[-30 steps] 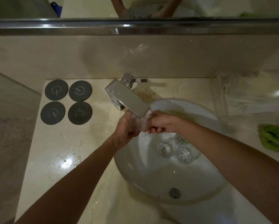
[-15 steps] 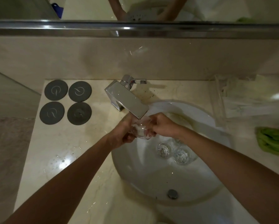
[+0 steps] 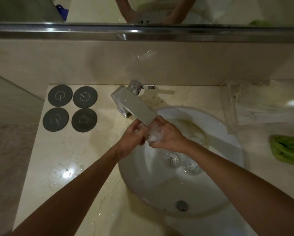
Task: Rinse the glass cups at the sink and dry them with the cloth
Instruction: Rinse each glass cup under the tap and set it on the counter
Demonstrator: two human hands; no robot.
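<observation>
A clear glass cup (image 3: 153, 133) is held under the spout of the chrome faucet (image 3: 134, 106), with water foaming over it. My left hand (image 3: 131, 140) grips it from the left and my right hand (image 3: 168, 136) wraps it from the right. Two more glass cups (image 3: 171, 158) (image 3: 191, 165) stand in the white sink (image 3: 228, 193), just below my right wrist. The green cloth (image 3: 288, 149) lies crumpled on the counter at the far right.
Several dark round coasters (image 3: 72, 107) lie on the marble counter left of the faucet. A clear plastic tray (image 3: 262, 103) sits at the back right. The drain plug (image 3: 182, 205) is at the near side of the basin. Water drops wet the counter at the left.
Both hands have kept the cup under the spout and turned it slightly; water now runs white over the glass. The cups in the basin have not moved.
</observation>
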